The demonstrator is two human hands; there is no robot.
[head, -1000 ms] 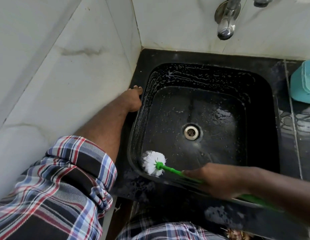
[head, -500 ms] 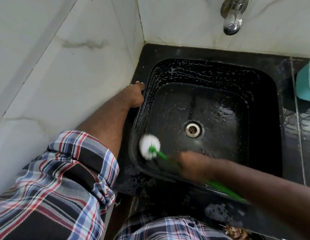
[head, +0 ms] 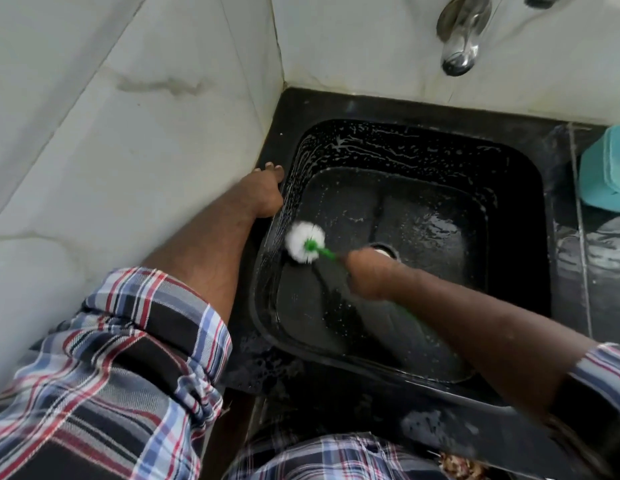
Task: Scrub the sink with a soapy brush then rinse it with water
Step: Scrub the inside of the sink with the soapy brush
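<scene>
Now right hand [head: 365, 271] grips one brush [head: 305, 242] in one sink [head: 530, 216]; left hand [head: 263, 194] rests flat on rim

Open sink [head: 509, 188] basin; tap [head: 459, 46] overhead behind.

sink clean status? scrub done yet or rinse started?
Still scrubbing. Done: suds coat the far and left walls of the sink. In hand: right hand grips the brush against the left side of the basin; left hand rests on the rim. Left: rinse; tap shows no water running.
</scene>
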